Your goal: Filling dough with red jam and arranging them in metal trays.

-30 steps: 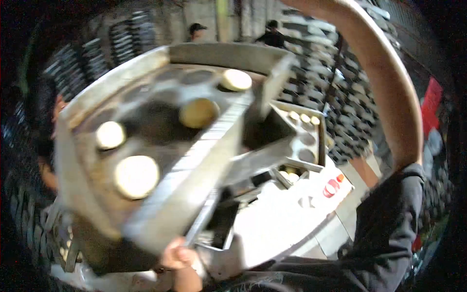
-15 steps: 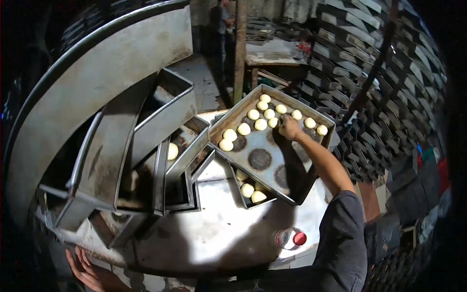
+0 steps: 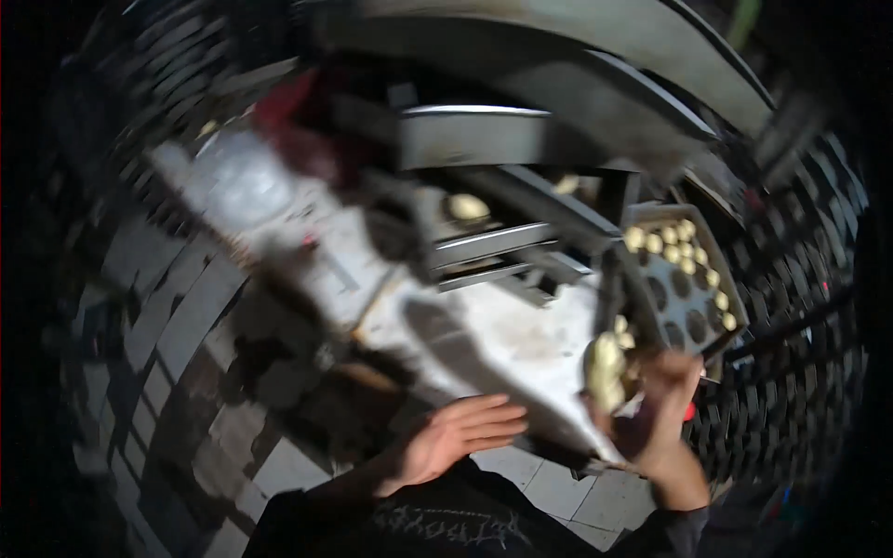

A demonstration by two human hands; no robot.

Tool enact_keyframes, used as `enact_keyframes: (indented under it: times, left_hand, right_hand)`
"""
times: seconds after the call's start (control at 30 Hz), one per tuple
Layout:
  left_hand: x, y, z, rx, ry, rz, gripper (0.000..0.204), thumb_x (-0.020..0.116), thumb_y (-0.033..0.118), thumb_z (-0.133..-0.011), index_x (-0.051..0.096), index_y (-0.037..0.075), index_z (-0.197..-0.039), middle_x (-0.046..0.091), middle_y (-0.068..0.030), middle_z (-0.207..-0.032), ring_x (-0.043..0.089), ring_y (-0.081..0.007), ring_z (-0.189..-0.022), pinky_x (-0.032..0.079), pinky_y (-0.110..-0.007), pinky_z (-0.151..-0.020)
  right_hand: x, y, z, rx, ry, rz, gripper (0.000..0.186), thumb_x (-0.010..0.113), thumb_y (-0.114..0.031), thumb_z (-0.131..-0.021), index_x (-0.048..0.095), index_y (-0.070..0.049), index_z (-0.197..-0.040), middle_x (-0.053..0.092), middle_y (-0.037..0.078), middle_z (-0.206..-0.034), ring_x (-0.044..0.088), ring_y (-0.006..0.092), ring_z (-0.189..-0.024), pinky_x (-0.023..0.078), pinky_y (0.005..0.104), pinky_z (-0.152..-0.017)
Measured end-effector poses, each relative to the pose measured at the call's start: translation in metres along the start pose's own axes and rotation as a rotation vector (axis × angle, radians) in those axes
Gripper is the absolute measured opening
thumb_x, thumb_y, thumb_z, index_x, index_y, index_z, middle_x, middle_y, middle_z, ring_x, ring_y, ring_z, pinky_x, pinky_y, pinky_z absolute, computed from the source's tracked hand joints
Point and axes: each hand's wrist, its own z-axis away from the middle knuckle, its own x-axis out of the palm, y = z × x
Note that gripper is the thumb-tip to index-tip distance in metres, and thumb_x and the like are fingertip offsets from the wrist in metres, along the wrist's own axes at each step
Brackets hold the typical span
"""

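Two hands show near the desk's (image 3: 526,325) front edge; half a second ago the right hand (image 3: 662,400) was in the tray among dough balls, now it's out, blurred, by the front right corner, next to a pale yellow dough lump (image 3: 606,372). Can't tell if its grip has hold of the lump. Left hand (image 3: 460,430) was down at the left end, now raised before the front edge, grip slack, fingers stretched out, nothing held. View has swung left, bringing in a clear plastic bag (image 3: 242,177) and dark red cloth (image 3: 298,116) toward the desk's far left end. Dough tray (image 3: 662,296) sits at the right end, balls along its far and right sides, dark round marks bare. Metal pans (image 3: 484,139) pile along the back edge. Desk top whitish, brightly lit; pale floor tiles (image 3: 177,288) left and front; stacked dark pieces (image 3: 791,400) line the right; room dim.
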Motion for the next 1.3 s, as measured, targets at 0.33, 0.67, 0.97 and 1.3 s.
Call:
enact_keyframes:
  times: [0.33,0.67,0.97,1.3]
  left_hand:
    - [-0.072,0.096,0.147,0.570,0.917,-0.415,0.031,0.038,0.007,-0.093,0.041,-0.001,-0.123,0.052,-0.0095,-0.115,0.051,-0.0166,-0.105,0.040,-0.029,-0.091]
    - [-0.236,0.122,0.127,0.239,0.753,0.130,0.044,0.047,0.010,-0.079,0.044,-0.002,-0.121,0.052,-0.0110,-0.115,0.050,-0.0191,-0.107,0.036,-0.029,-0.094]
    - [-0.315,0.185,0.039,0.443,0.819,-0.453,0.043,0.054,-0.001,-0.083,0.040,0.000,-0.124,0.054,-0.0074,-0.106,0.053,-0.0143,-0.096,0.044,-0.026,-0.083]
    - [-0.285,0.383,0.002,-0.088,0.250,-0.279,0.054,0.055,0.013,-0.088,0.028,0.001,-0.134,0.041,-0.0119,-0.128,0.043,-0.0187,-0.114,0.039,-0.031,-0.095]
  right_hand:
    - [0.191,-0.220,-0.095,0.138,0.058,-1.036,0.015,0.056,-0.009,-0.081,0.059,0.006,-0.085,0.057,0.016,-0.094,0.056,0.0281,-0.085,0.040,0.0396,-0.085]
    - [0.479,-0.084,-0.142,0.345,-0.266,0.004,0.032,0.054,-0.021,-0.082,0.050,0.002,-0.104,0.048,0.021,-0.105,0.044,0.0372,-0.096,0.037,0.0447,-0.083]
    - [0.463,-0.110,-0.182,0.661,-0.254,-0.455,0.014,0.042,-0.012,-0.091,0.041,0.001,-0.088,0.051,0.020,-0.076,0.050,0.0351,-0.061,0.043,0.0427,-0.056]
    - [0.480,0.018,-0.496,0.292,-0.714,0.293,0.017,0.052,-0.011,-0.080,0.064,-0.004,-0.089,0.063,0.018,-0.085,0.060,0.0339,-0.076,0.045,0.0408,-0.069]
